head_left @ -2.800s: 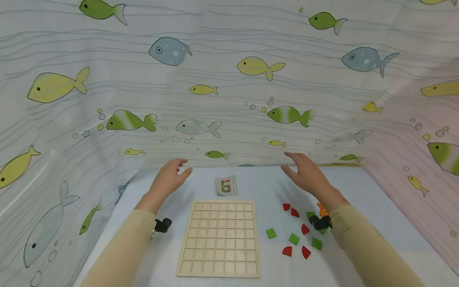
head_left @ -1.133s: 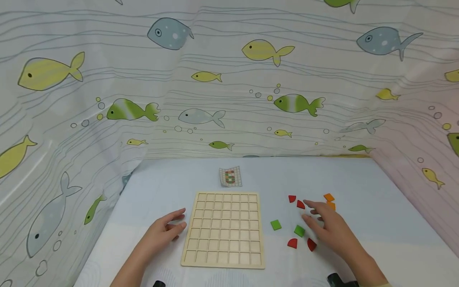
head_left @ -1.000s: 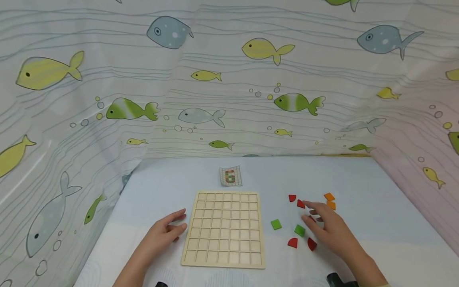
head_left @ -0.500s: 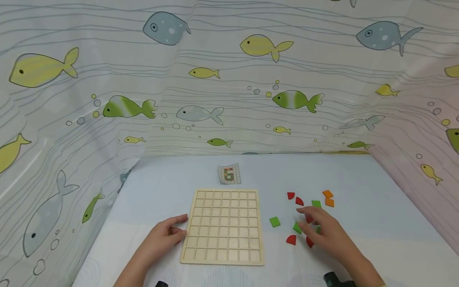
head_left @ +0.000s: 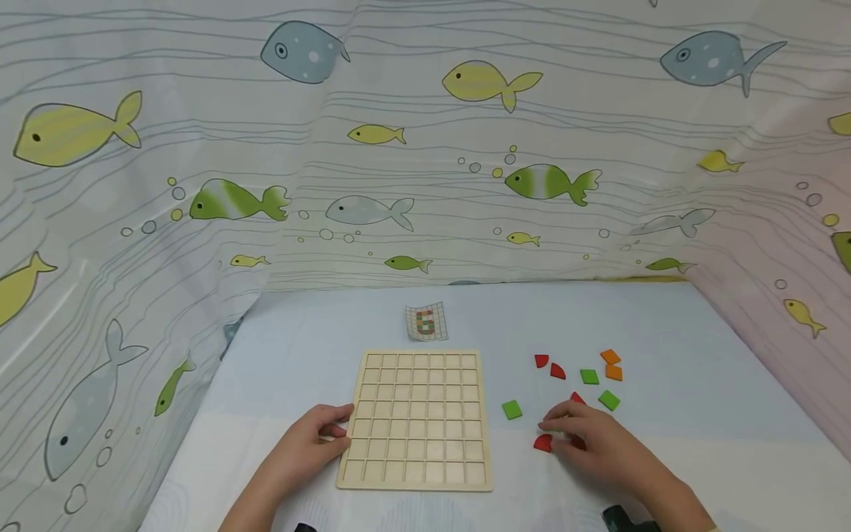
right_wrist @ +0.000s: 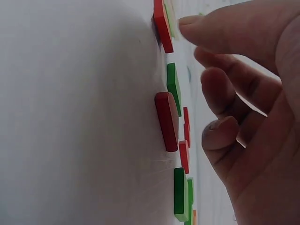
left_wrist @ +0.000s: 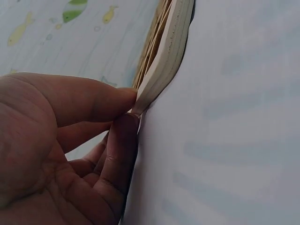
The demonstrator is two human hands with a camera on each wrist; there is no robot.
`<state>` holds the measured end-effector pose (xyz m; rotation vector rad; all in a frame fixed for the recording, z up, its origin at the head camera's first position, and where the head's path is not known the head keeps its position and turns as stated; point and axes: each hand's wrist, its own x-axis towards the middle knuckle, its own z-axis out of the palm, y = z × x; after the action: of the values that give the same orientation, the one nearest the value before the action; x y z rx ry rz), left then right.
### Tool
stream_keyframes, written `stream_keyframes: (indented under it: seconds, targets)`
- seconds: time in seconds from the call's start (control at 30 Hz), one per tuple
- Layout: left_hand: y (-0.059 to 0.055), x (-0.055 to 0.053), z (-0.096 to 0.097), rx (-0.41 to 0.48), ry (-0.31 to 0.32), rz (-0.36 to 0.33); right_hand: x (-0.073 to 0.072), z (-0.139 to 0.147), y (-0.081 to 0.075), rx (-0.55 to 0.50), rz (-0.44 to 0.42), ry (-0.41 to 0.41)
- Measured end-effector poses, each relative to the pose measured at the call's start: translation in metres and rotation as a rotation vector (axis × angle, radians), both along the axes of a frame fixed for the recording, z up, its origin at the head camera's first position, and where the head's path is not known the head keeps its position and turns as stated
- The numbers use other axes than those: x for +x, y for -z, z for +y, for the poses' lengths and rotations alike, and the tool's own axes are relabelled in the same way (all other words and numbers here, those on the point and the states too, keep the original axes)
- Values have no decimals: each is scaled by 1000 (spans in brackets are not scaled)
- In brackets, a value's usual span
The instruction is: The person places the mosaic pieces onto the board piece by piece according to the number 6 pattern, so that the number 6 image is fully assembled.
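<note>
A pale wooden grid board [head_left: 419, 421] lies flat on the table. My left hand [head_left: 302, 447] is at its left edge; in the left wrist view, the thumb and a finger pinch the board's rim [left_wrist: 161, 70]. My right hand [head_left: 598, 451] hovers over the loose pieces with fingers bent and apart, nothing between them. Just below its fingertips lies a red quarter-circle tile [head_left: 543, 443]. Another red tile [head_left: 577, 398] shows behind the knuckles. The right wrist view shows a red tile [right_wrist: 167, 122] and a green tile [right_wrist: 180, 194] beside the hand, untouched. Some tiles are partly hidden beneath it.
A small pattern card [head_left: 427, 322] with a coloured grid design lies behind the board. Further right are two red tiles [head_left: 558, 371], green squares [head_left: 609, 400] and two orange tiles [head_left: 613, 372]. A fish-print curtain [head_left: 425, 185] encloses the table at back and sides.
Both arms came down from above the table. My left hand moved to the board's left edge and took hold of it. My right hand shifted left and nearer over the tiles.
</note>
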<state>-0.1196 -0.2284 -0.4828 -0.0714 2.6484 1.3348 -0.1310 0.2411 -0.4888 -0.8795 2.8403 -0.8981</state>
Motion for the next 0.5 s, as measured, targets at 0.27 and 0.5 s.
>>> stream_keyframes:
  seconds: [0.27, 0.5]
  targets:
    - [0, -1, 2, -19, -7, 3, 1, -1, 3, 33, 5, -136]
    - [1, -2, 2, -28, -8, 8, 3, -6, 4, 46, 1, -97]
